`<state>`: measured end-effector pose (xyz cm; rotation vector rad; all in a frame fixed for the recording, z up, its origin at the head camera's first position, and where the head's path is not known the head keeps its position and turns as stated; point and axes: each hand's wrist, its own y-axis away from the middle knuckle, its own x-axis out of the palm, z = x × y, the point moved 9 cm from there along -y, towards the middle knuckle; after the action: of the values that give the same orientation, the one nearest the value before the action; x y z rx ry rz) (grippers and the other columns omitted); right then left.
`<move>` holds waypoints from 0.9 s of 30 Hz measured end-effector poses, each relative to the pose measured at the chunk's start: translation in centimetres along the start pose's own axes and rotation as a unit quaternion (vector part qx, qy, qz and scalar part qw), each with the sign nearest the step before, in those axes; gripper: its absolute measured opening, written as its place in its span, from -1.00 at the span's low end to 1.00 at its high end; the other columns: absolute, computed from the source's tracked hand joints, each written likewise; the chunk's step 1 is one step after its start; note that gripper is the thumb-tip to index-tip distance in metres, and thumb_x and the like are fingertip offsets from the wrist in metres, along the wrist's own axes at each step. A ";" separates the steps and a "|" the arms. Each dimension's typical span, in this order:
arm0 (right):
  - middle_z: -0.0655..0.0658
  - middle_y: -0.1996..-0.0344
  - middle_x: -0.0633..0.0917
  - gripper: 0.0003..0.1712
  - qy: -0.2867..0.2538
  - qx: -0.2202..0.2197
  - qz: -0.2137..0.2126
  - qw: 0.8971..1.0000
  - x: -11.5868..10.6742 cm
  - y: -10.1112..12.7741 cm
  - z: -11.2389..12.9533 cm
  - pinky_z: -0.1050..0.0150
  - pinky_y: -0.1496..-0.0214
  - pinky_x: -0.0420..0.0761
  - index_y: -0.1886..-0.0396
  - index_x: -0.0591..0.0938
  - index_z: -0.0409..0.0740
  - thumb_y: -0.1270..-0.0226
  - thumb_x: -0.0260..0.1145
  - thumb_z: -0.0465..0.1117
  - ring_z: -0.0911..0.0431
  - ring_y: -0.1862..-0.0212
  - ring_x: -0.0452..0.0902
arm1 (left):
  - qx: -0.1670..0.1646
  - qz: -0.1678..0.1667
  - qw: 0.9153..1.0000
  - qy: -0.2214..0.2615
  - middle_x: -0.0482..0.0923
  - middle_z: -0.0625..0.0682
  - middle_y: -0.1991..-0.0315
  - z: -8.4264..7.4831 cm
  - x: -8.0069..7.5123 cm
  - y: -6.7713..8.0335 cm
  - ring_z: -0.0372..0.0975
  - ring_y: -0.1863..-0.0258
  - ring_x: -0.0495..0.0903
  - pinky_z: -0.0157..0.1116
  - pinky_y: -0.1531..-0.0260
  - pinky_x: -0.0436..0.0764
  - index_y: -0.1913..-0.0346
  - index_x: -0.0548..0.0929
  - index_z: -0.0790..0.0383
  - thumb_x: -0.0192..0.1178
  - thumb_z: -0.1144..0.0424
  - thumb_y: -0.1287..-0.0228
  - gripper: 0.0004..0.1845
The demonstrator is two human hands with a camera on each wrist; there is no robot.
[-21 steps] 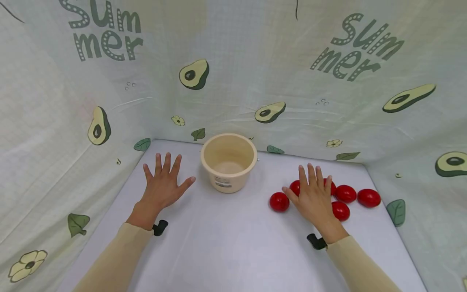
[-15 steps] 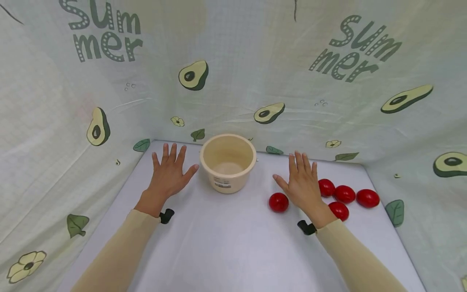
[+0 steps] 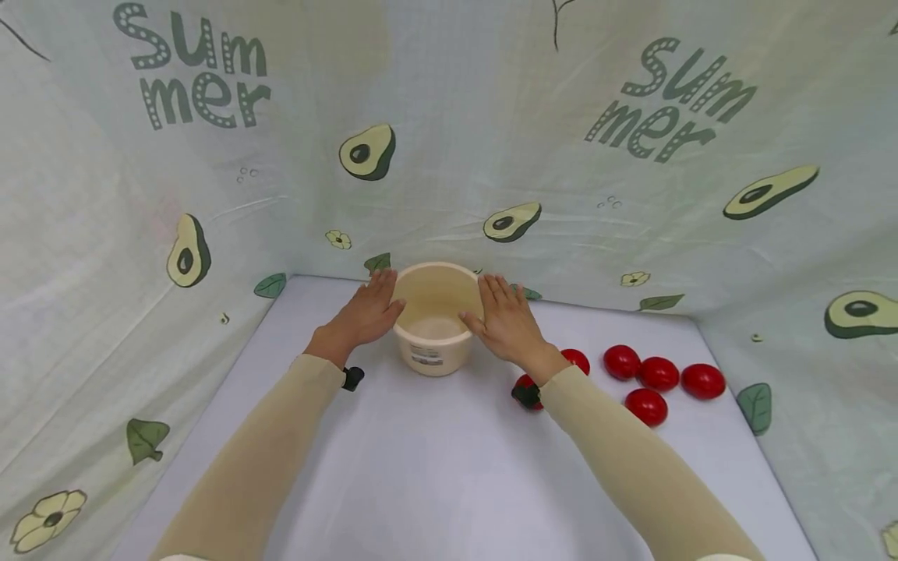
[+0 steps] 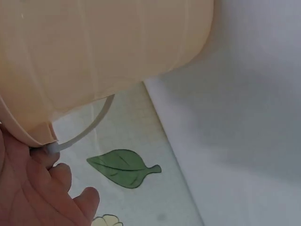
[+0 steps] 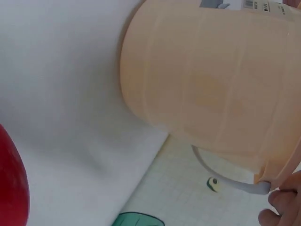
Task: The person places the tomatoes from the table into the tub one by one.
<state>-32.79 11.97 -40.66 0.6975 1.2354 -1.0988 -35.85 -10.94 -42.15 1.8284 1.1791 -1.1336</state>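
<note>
A cream plastic bucket (image 3: 449, 360) with a label on its front stands upright at the back of the white table. My left hand (image 3: 365, 310) is at the left side of its rim, fingers fairly straight and thumb at the near rim. Opposite it, my right hand (image 3: 508, 321) lies along the right side, its thumb over the bucket's opening. In the left wrist view my fingers (image 4: 60, 176) are by the rim, near the end of a grey handle (image 4: 91, 125). The right wrist view has fingertips (image 5: 270, 219) just beside the rim and the handle (image 5: 225, 179). Firm contact is hard to judge.
Several glossy red egg-shaped objects (image 3: 659, 374) lie on the right of the table (image 3: 435, 467). Two more, including one red object (image 3: 577, 360), are partly hidden by my right forearm. A patterned cloth (image 3: 435, 179) hangs behind and at both sides.
Both hands have moved forward and inward to the bucket, the left one rightward and the right one leftward from above the red objects. The bucket stays at its place on the table.
</note>
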 end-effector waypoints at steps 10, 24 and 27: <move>-0.36 -0.65 0.20 -0.07 -0.023 -0.033 0.003 0.999 0.1 3.0 0.6 -0.36 -0.67 -0.04 -0.66 0.15 -0.36 -0.67 -0.02 0.26 -0.24 -0.70 0.01 | 0.007 -0.004 1.000 -0.028 -0.19 0.28 -0.73 -2.2 1.3 3.2 0.10 -0.73 -0.25 0.13 -0.68 -0.09 -0.69 -0.18 0.40 -0.26 -0.10 -0.70 -0.17; -0.36 -0.60 0.31 -0.07 -0.020 -0.058 -0.026 0.998 -0.7 11.1 2.7 -0.39 -0.65 0.02 -0.61 0.29 -0.37 -0.60 0.13 0.26 -0.25 -0.67 0.11 | 0.019 -0.045 0.996 -0.080 -0.02 0.38 -0.67 -6.7 2.9 11.2 0.17 -0.70 -0.08 0.26 -0.62 0.02 -0.65 0.01 0.51 -0.12 -0.13 -0.69 -0.15; -0.36 -0.59 0.33 -0.06 -0.011 -0.064 -0.037 0.997 -0.9 12.5 3.0 -0.40 -0.64 0.04 -0.59 0.31 -0.38 -0.58 0.17 0.26 -0.25 -0.66 0.14 | 0.023 -0.047 0.995 -0.090 0.01 0.39 -0.66 -7.5 3.2 12.4 0.18 -0.69 -0.05 0.27 -0.61 0.03 -0.64 0.04 0.52 -0.10 -0.14 -0.69 -0.14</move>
<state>-20.06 14.02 -40.82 0.5447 1.3085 -1.0741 -21.37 -7.83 -41.16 1.6804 1.1524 -1.3584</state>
